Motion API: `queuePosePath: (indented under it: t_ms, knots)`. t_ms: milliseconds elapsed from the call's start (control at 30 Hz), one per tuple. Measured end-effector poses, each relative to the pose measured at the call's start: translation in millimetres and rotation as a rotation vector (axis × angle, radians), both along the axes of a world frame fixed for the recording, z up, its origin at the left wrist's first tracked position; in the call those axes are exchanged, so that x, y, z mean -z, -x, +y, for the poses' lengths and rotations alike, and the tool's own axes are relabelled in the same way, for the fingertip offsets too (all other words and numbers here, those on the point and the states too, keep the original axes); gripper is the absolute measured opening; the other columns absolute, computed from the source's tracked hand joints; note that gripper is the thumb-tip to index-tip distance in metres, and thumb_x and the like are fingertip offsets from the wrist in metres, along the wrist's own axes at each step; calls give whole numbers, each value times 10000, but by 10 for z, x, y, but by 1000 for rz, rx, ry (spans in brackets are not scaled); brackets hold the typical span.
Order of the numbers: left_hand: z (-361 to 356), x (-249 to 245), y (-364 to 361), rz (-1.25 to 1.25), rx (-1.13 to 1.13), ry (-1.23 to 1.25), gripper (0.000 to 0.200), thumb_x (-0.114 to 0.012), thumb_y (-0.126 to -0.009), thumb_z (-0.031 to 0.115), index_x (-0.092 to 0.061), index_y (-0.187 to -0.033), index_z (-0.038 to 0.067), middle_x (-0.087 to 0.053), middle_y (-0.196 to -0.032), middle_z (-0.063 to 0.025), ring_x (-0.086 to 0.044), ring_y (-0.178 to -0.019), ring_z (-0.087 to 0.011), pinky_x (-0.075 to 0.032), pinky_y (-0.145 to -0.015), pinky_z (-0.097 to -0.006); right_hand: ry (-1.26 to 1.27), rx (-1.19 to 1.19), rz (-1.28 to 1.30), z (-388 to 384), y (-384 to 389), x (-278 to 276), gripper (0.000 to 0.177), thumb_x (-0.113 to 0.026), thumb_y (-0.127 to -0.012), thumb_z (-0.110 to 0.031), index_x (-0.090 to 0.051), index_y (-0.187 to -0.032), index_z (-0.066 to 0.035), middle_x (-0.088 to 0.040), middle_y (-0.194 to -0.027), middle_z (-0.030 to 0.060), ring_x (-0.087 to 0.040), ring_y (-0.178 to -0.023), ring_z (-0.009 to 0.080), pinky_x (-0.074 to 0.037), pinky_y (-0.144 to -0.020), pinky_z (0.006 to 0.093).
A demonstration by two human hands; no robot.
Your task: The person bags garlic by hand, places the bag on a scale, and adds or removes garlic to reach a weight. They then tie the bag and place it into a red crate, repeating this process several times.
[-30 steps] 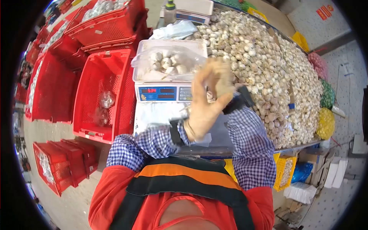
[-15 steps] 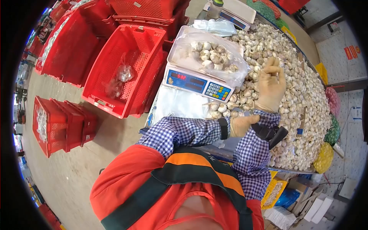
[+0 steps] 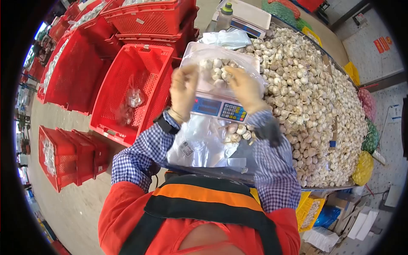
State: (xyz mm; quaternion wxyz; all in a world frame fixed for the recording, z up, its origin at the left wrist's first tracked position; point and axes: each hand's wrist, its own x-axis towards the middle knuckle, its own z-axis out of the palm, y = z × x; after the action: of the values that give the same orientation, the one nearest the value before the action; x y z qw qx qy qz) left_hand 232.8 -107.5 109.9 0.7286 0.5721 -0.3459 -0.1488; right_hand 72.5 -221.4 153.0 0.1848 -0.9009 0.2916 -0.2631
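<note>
A clear plastic bag of garlic bulbs (image 3: 216,73) lies on the weighing scale (image 3: 229,111), which has a blue keypad panel. At the bag's left side is my left hand (image 3: 183,93), gloved, with curled fingers blurred by motion. My right hand (image 3: 246,88), gloved too, reaches over the bag's right side with fingers stretched towards the bulbs. Whether either hand touches the plastic cannot be made out. Part of the scale's display is hidden behind my left hand. Flat plastic bags (image 3: 195,142) lie in front of the scale, beside a few loose bulbs (image 3: 238,131).
A large heap of garlic (image 3: 314,97) covers the table to the right. On the left stands a red crate (image 3: 106,106) with bagged goods inside, near stacked red crates (image 3: 144,21). A second scale (image 3: 250,17) and a bottle (image 3: 225,18) are at the back.
My left hand has left my right sleeve and risen to the bag's left side. My right hand has moved left from above the garlic heap to the bag.
</note>
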Motion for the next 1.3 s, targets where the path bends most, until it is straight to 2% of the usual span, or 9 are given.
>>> queuePosePath:
  t_ms: [133, 367, 433, 567, 667, 733, 967, 1033, 1300]
  knots:
    - [-170, -173, -411, -337, -260, -113, 285, -635, -858, 154, -571, -1093, 6, -587, -1089, -112, -552, -1015, -218, -431, -897, -322, 85, 79, 505, -263, -372, 293, 299, -574, -840, -128, -611, -1135, -163, -604, -1140, 161, -607, -965, 334, -493, -796, 424]
    - [-130, 139, -847, -119, 52, -303, 460, -676, -845, 275, -553, -1157, -39, -600, -1144, -177, -567, -1081, -240, -433, -939, -319, -1115, 78, -296, 56, 842, -166, 269, -554, -911, -245, -604, -1057, -25, -600, -992, 35, -556, -815, 121, -470, -719, 251]
    - [-159, 143, -880, -103, 99, -308, 539, -684, -840, 300, -515, -1198, -66, -582, -1170, -207, -559, -1102, -264, -430, -952, -328, -840, -228, -30, -10, 1449, -130, 301, -534, -919, -257, -603, -1104, -30, -599, -991, 48, -554, -802, 112, -474, -662, 244]
    - [-270, -48, -795, -58, 150, -277, 688, -710, -814, 350, -435, -1268, -87, -543, -1225, -220, -530, -1146, -286, -421, -971, -343, -277, 808, 116, 161, 1466, -493, 279, -527, -907, -225, -625, -1081, -31, -618, -987, 78, -552, -741, 131, -470, -671, 265]
    - [-425, -53, -772, -129, 118, -268, 787, -743, -772, 399, -406, -1293, -85, -518, -1258, -223, -508, -1176, -299, -410, -986, -358, 5, 542, -50, -4, 1213, -424, 260, -576, -908, -207, -616, -1082, -18, -651, -938, 73, -607, -890, 147, -493, -664, 268]
    - [-517, -50, -742, -153, 99, -283, 826, -768, -735, 413, -410, -1300, -72, -524, -1257, -219, -510, -1180, -294, -410, -986, -356, -415, 267, -142, 144, 723, -346, 315, -573, -896, -248, -618, -1122, -32, -660, -991, 131, -622, -905, 238, -484, -822, 300]
    - [-539, -133, -852, -363, 202, -540, 454, -668, -794, 328, -593, -1065, -29, -662, -988, -165, -638, -939, -272, -477, -837, -331, -161, 60, 721, -109, -507, 84, 335, -584, -856, -345, -643, -1053, -80, -651, -1065, 105, -621, -971, 276, -480, -811, 383]
    - [-506, -149, -877, -298, 313, -484, 297, -608, -893, 221, -580, -998, -56, -639, -900, -76, -577, -827, -115, -465, -758, -253, -192, 73, 568, -84, -379, 205, 321, -584, -856, -349, -647, -1042, -94, -652, -1051, 99, -624, -957, 276, -481, -809, 379]
    - [-561, -101, -702, -208, 232, -307, 637, -707, -801, 389, -501, -1205, -59, -589, -1150, -212, -564, -1112, -266, -441, -934, -326, -51, 336, 321, -727, -149, 414, 288, -585, -853, -325, -656, -1054, -130, -646, -1030, 117, -628, -936, 299, -492, -806, 395]
